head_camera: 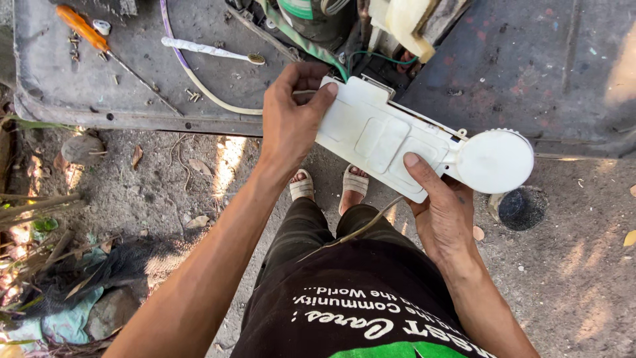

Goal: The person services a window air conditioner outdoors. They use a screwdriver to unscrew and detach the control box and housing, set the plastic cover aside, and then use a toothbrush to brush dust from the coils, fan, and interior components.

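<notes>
Both hands hold a flat white plastic box (377,136) with a round white knob (495,161) at one end, above the dirt ground. The left hand (291,119) has its fingers closed around the near end, the right hand (442,212) grips underneath with its thumb on top. An orange-handled screwdriver (83,28) lies on the grey metal panel (132,99) beyond, beside a green-labelled cylinder (311,16).

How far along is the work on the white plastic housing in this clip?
Done: white plastic housing is lifted off the metal panel, loose screws beside an orange-handled screwdriver. In hand: left hand and right hand grip it. Left: green wires apparently connect it to the machine.
</notes>
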